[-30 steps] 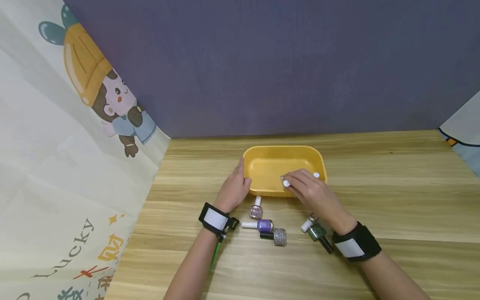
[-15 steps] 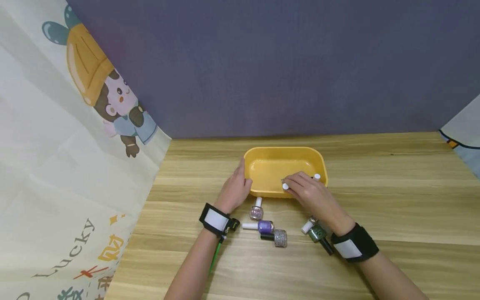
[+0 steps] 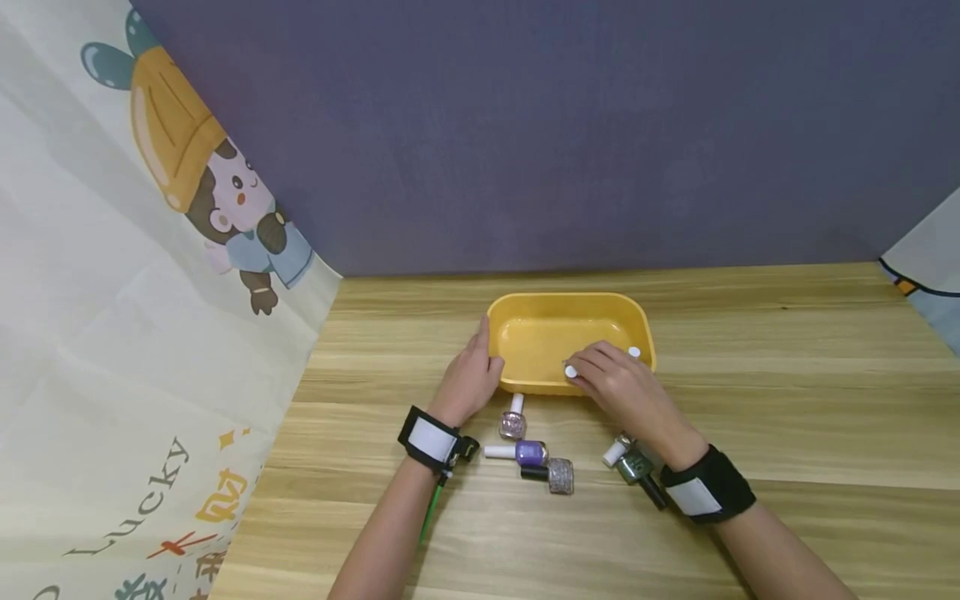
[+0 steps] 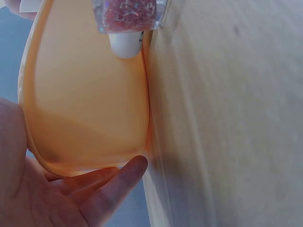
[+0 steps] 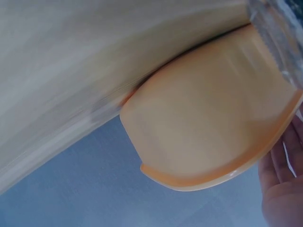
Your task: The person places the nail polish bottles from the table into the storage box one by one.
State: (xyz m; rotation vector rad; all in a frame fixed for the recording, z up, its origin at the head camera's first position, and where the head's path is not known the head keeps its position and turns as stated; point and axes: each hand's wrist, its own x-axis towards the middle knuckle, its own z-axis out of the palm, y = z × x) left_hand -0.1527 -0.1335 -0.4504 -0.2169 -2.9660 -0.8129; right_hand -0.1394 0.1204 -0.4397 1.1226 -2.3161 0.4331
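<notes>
My left hand (image 3: 468, 379) holds the left end of a yellow plastic bin (image 3: 517, 387), thumb at the rim and fingers along the outer wall. In the left wrist view, its fingertips touch the bin's lower corner. Reaching over the front rim, my right hand (image 3: 618, 379) pinches a nail polish bottle with a white cap (image 3: 571, 372) inside the bin; the fingers hide most of it. Another white cap (image 3: 634, 352) shows beyond the knuckles. The right wrist view shows the fingers (image 5: 279, 163) past the rim, with the held bottle out of sight.
In front of the bin lie a pink glitter bottle (image 3: 513, 426), a purple bottle (image 3: 531, 453) and a silver glitter bottle (image 3: 561, 476). Below my right wrist are a dark green bottle (image 3: 634, 467) and a white-capped one (image 3: 615, 452). A dark panel (image 3: 570, 142) stands behind the wooden table (image 3: 787, 375).
My right hand has dipped slightly with the bottle, whose cap sits a little lower against the bin's front edge. The left hand and the loose bottles have stayed put.
</notes>
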